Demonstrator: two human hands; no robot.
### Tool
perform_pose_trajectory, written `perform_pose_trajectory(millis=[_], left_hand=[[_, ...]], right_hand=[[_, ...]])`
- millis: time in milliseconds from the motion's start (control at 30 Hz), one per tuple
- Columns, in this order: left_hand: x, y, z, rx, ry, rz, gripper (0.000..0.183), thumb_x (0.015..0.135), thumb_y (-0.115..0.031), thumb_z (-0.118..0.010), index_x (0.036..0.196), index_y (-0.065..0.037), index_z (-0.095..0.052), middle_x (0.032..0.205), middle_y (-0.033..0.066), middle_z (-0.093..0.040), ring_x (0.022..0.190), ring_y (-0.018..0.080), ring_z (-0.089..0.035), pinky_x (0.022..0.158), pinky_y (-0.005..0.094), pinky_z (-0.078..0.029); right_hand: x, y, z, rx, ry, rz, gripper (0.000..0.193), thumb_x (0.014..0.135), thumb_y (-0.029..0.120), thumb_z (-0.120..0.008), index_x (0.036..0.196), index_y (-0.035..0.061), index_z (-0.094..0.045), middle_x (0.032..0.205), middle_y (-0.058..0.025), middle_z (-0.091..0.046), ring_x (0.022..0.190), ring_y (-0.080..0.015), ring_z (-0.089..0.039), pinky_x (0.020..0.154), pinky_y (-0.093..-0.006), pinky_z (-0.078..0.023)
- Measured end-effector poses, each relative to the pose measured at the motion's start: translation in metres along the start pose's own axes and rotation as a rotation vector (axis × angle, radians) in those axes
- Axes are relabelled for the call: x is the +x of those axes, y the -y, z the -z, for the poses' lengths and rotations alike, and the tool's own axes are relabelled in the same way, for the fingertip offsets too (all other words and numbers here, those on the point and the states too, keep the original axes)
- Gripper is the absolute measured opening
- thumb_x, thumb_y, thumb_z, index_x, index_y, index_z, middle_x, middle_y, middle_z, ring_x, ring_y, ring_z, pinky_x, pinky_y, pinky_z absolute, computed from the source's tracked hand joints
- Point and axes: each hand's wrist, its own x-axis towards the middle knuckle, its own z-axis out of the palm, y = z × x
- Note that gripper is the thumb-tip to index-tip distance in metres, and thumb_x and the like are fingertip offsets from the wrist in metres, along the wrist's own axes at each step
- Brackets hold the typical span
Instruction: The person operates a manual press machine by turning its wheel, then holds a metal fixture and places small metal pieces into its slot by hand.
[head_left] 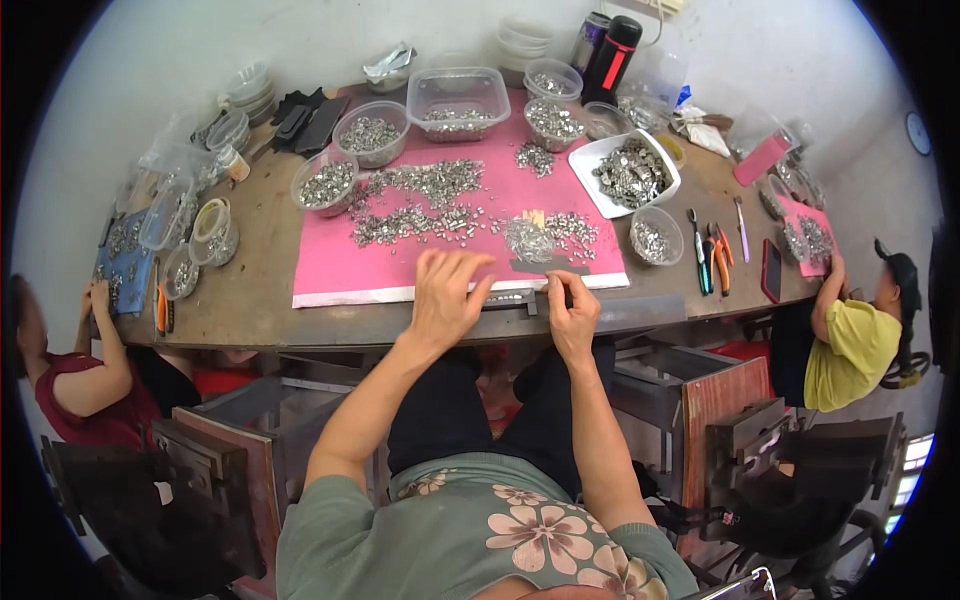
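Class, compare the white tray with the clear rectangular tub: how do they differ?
The white tray is opaque; the clear tub is see-through. The white tray sits turned at an angle, while the clear tub faces nearly straight on. The white tray stands farther right. Both hold small shiny metal pieces.

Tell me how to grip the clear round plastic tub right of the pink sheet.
Probably pinch the near right rim of the clear round plastic tub, from the front right: the white plastic tray crowds its far left side. It stands upright, open, holding silver metal pieces, so keep it level.
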Motion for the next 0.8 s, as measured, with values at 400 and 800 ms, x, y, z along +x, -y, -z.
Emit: perform_pose_trajectory(millis=[400, 800], left_hand=[[0.038, 0.037, -0.046, 0.281, 0.132, -0.112, 0.01, 0.084, -0.02, -0.075, 0.092, -0.014, -0.072, 0.091, 0.0047, -0.062, 0.1, 0.0256, -0.058, 0.101, 0.0518, -0.035], [0.027, 0.031, -0.008, -0.061, 0.086, 0.034, 0.005, 0.086, -0.011, -0.068, 0.089, -0.008, -0.065, 0.085, 0.0044, -0.064, 0.084, 0.0248, -0.06, 0.089, 0.0415, -0.04]], right_hand=[[0.01, 0.01, 0.005, -0.018, 0.098, 0.002, 0.005, 0.093, 0.001, -0.067, 0.097, 0.0001, -0.069, 0.082, -0.01, -0.066, 0.071, -0.0216, -0.064, 0.068, -0.0335, -0.05], [0.075, 0.004, -0.028, -0.315, 0.432, 0.451, 0.015, 0.082, 0.007, -0.075, 0.097, 0.0052, -0.073, 0.09, -0.009, -0.06, 0.09, -0.0291, -0.058, 0.082, -0.0412, -0.046]])
